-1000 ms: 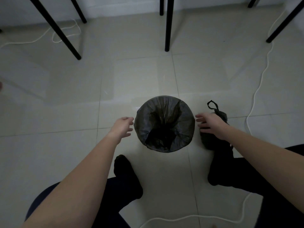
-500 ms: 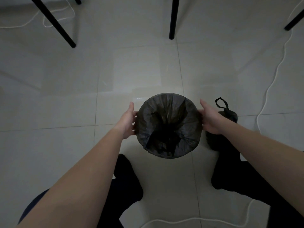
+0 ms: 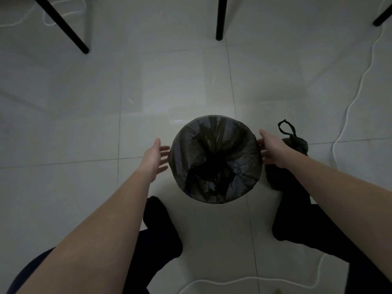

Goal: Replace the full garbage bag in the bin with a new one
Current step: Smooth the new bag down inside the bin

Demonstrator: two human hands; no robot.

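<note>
A round bin (image 3: 215, 160) stands on the tiled floor, lined with a black garbage bag (image 3: 233, 149) folded over its rim. My left hand (image 3: 156, 159) is just left of the bin, fingers spread, a small gap from the rim. On the bin's right side, my right hand (image 3: 270, 150) is open, its fingertips at or very near the rim. A tied full black garbage bag (image 3: 296, 143) with a loop handle lies on the floor behind my right hand, partly hidden by the forearm.
Black table or chair legs (image 3: 220, 18) stand on the floor beyond the bin. A white cable (image 3: 360, 81) runs down the right side and curls along the bottom (image 3: 233, 280). My dark-socked feet (image 3: 163, 228) sit just below the bin.
Both hands closed in on the bin's sides half a second ago and have now come off it, fingers spread. The view has shifted slightly.
</note>
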